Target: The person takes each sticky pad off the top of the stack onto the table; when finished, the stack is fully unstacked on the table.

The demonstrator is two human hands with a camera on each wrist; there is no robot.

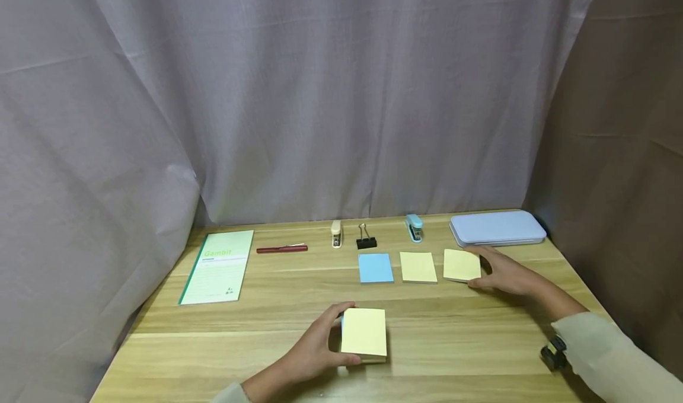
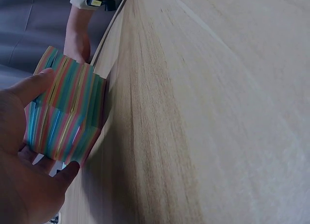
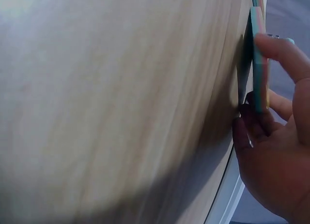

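A wood-grained table (image 1: 453,349) is enclosed at the back and both sides by creased grey curtains (image 1: 299,106); the right side is more dimly lit.

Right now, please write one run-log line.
left hand: grips thick note stack | right hand: holds yellow-topped pad | blue pad: untouched

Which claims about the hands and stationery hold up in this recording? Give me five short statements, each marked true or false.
1. The left hand grips a thick square stack of paper notes with multicoloured edges. True.
2. The right hand grips the thin pale-yellow square note pad nearest the pale-lavender rectangular case. True.
3. Every note pad in view is yellow. False: the thin sky-blue square pad is not.
4. The slim dark-red pen lies between the green-and-white paper notebook and the small cream stapler. True.
5. The notebook lies beside the case. False: they are on opposite sides of the wood-grain table.
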